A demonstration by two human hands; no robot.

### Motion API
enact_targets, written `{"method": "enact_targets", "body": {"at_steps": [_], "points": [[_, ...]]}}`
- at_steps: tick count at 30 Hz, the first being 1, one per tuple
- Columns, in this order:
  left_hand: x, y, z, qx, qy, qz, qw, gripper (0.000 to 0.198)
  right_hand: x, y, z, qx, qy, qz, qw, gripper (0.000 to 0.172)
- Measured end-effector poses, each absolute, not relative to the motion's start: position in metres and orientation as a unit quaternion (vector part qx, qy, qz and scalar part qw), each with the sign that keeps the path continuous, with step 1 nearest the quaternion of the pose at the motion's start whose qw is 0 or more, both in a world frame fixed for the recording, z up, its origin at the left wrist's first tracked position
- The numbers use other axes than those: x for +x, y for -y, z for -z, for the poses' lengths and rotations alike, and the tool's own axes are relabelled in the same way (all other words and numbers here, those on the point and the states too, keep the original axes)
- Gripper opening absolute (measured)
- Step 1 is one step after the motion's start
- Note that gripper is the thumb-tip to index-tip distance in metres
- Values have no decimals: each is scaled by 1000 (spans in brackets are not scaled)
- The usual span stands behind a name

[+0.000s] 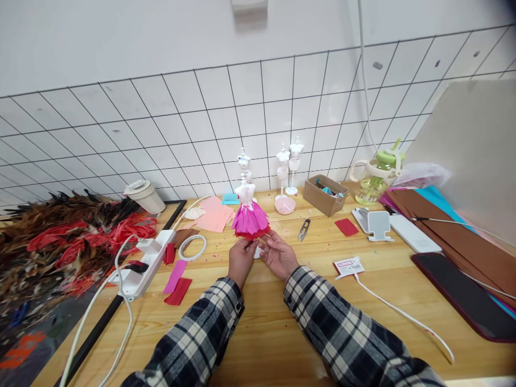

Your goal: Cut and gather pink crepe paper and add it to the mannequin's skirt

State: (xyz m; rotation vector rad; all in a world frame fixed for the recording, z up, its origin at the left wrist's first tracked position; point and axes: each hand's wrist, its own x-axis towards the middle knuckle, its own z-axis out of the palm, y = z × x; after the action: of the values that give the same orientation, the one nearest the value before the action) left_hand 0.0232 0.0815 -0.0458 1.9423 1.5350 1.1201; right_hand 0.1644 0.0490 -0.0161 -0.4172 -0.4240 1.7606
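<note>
A small white dress form (245, 194) stands upright near the middle of the table, wearing a magenta ruffled skirt (250, 218) with a red lower edge. Both hands meet at the front of that hem. My left hand (241, 261) has its fingertips pinched at the red edge, just left of the form's white base (257, 251). My right hand (279, 255) touches the hem from the right, thumb and fingers drawn together. Whatever lies between the fingertips is too small to make out.
White mannequins (282, 166), a pink bowl (285, 205) and a cardboard box (325, 194) stand behind. Snips (304, 229) lie right of the skirt. Tape (192, 248), red paper (178, 291) and a power strip (147, 266) lie left; a phone (463, 293) lies right.
</note>
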Motion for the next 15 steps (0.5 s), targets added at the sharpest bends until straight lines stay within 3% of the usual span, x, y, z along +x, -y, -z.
{"method": "enact_targets", "body": {"at_steps": [5, 9, 15], "points": [[22, -83, 47, 695, -577, -379, 202, 25, 165, -54, 25, -260, 164, -710, 634, 30], [24, -87, 47, 709, -590, -339, 185, 24, 167, -62, 35, -370, 184, -593, 691, 26], [29, -109, 45, 753, -568, -285, 172, 21, 166, -65, 40, -446, 267, -497, 694, 18]]}}
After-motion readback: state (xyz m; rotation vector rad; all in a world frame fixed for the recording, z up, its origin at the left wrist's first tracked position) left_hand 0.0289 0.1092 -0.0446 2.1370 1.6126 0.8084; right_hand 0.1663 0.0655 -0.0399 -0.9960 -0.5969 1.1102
